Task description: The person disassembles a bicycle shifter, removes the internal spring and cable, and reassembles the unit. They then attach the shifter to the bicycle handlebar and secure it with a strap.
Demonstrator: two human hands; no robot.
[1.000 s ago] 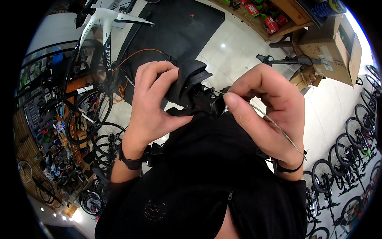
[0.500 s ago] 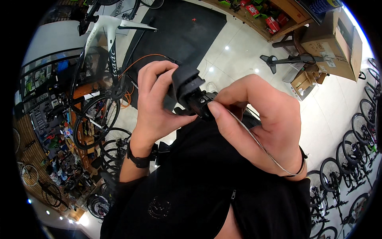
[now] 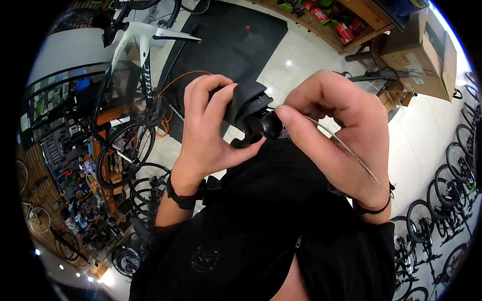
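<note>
Black all over, the chunky bicycle part [image 3: 253, 103] is held in mid-air before the wearer's chest, seen against the right edge of the floor mat [image 3: 241, 47]. The left hand [image 3: 206, 133] has its grip closed around it, thumb underneath. The right hand [image 3: 351, 123] pinches a thin metal cable [image 3: 346, 147] just beside it; I can't tell whether the tip goes in. A white-and-black bicycle frame [image 3: 139, 31] stands near the mat's left edge.

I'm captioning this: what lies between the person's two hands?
In the head view, a black part with a rounded end lies between them, held in the left hand; whether the right hand touches it is unclear.
</note>
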